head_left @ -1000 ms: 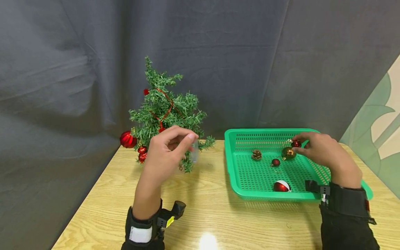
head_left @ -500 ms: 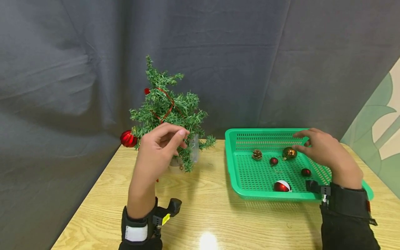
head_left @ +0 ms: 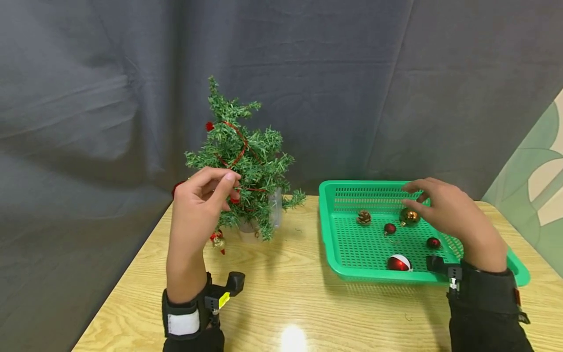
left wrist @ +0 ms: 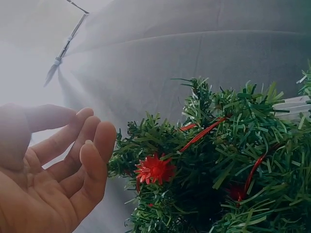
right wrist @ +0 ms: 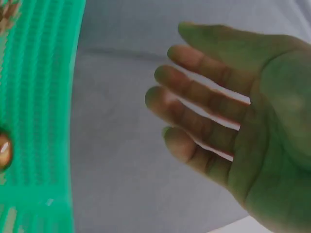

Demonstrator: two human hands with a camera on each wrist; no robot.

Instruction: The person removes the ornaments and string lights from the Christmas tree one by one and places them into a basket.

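Observation:
My left hand [head_left: 214, 189] is raised at the left side of a small green Christmas tree [head_left: 246, 156]. Its fingers are relaxed and hold nothing. The left wrist view shows the same bare palm [left wrist: 63, 179] beside the branches and a red flower ornament [left wrist: 154, 170]. My right hand [head_left: 428, 198] hovers over the back right of a green basket [head_left: 334, 244], fingers spread and empty, just above a gold ball [head_left: 409, 216]. In the right wrist view the palm [right wrist: 228, 121] is bare, with the basket [right wrist: 34, 121] to its left.
The basket also holds a pine cone [head_left: 363, 217], two small red balls [head_left: 389, 228] [head_left: 433, 242] and a red-and-white ball [head_left: 398, 263]. A small ornament [head_left: 217, 239] hangs low on the tree. The wooden table [head_left: 286, 298] stands against a grey curtain [head_left: 352, 73].
My right hand let go of a small red ball, which now lies in the basket. My left hand moved from the tree's front to its left side, covering the big red ball there.

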